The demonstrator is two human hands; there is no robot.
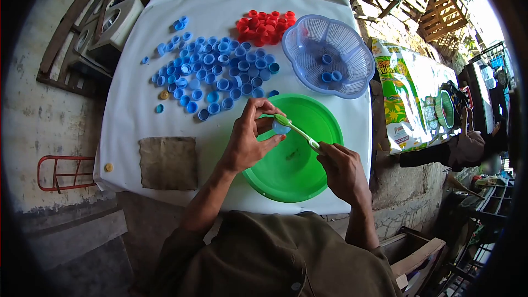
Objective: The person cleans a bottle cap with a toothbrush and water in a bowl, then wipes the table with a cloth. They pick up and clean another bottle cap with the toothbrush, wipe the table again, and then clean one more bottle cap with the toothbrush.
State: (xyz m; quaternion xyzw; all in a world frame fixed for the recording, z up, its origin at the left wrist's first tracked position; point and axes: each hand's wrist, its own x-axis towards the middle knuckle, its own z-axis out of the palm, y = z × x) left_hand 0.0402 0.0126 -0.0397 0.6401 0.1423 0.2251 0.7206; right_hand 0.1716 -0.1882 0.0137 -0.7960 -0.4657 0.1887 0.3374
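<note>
Over the green basin (319, 170), my left hand (253, 137) pinches a light blue cap (281, 127) between thumb and fingers. My right hand (344, 171) is closed round the handle of a green and white toothbrush (300, 132), whose bristle head lies at the cap. Many blue caps (208, 59) are spread beyond the basin on the white cloth. A pile of red caps (267, 26) sits behind them. The blue perforated basket (352, 44), at the back right, holds a few blue caps (327, 76).
A grey-brown cloth (168, 163) lies left of the basin on the white-covered table (124, 126). One yellowish cap (109, 168) is near the left edge. Right of the table are printed sacks (396, 93) and another person (467, 146). Machine housings (115, 25) stand at the back left.
</note>
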